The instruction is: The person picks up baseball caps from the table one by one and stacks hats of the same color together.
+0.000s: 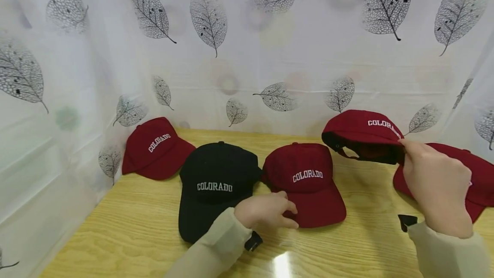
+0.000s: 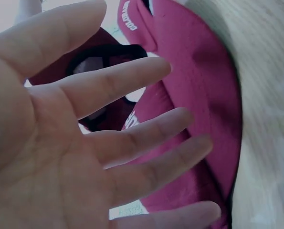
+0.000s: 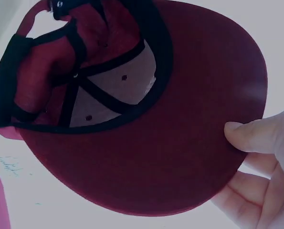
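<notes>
My right hand (image 1: 440, 183) pinches the brim of a red baseball cap (image 1: 356, 125), thumb on the underside of the brim (image 3: 180, 133). This cap hangs raised above the table, its inside and back strap showing in the right wrist view. My left hand (image 1: 268, 210) has its fingers spread at the left side of the brim of another red cap (image 1: 299, 166), which lies on the table with its COLORADO lettering facing me. In the left wrist view the fingers (image 2: 146, 179) stretch across that cap's brim (image 2: 199, 86), palm bare.
A black COLORADO cap (image 1: 220, 166) lies left of the middle red cap, overlapping it slightly. Another red cap (image 1: 158, 145) sits at the table's back left corner, and one more (image 1: 459, 158) lies behind my right hand. A leaf-patterned curtain (image 1: 239, 55) borders the wooden table (image 1: 127, 226).
</notes>
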{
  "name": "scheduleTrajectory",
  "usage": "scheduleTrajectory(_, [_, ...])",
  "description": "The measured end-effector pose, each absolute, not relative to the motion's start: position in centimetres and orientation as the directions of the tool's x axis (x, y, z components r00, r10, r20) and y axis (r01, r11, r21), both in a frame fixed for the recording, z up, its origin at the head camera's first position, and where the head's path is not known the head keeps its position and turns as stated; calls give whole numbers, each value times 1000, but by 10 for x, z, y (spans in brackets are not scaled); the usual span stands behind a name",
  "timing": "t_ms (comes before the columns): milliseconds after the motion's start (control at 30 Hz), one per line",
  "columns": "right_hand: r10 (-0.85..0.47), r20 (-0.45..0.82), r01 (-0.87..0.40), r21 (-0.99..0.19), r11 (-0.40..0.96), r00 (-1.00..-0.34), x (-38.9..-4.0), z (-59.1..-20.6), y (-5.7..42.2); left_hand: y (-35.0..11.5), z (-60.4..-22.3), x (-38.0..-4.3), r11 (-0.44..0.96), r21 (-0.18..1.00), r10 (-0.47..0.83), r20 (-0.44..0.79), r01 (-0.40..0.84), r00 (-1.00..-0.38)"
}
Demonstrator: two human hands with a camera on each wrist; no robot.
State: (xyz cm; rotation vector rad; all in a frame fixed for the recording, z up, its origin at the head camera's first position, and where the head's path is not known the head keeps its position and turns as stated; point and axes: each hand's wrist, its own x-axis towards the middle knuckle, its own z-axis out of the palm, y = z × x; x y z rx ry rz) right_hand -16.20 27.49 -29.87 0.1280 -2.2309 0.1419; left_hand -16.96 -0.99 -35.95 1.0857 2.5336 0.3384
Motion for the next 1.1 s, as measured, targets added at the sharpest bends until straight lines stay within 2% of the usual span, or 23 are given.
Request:
scheduleTrajectory(200, [-86, 863, -181, -6, 983, -498, -147, -287, 267, -16, -353, -175, 672, 362, 719, -112, 646, -685])
scheduleTrajectory(367, [-123, 914, -263, 18, 965, -387, -142, -283, 255, -21, -347, -178, 692, 390, 670, -33, 608, -742])
scheduleTrajectory(500, [-167, 928, -332, 50, 942, -333, -144, -285, 247, -24, -345, -180, 693, 396, 654, 6, 603, -756])
scheduleTrajectory(700, [-237, 914, -411, 88, 907, -329, -154, -297, 235, -26, -345, -181, 697, 404, 645, 8, 592, -764])
scheduleTrajectory(933, [-327, 872, -481, 125, 868, -363, -168, -316, 225, -26, -344, -182, 717, 413, 627, -30, 561, -779])
scheduleTrajectory(1100, [-411, 841, -561, 161, 812, -352, -174, -327, 221, -28, -344, -183, 731, 413, 618, -63, 543, -784])
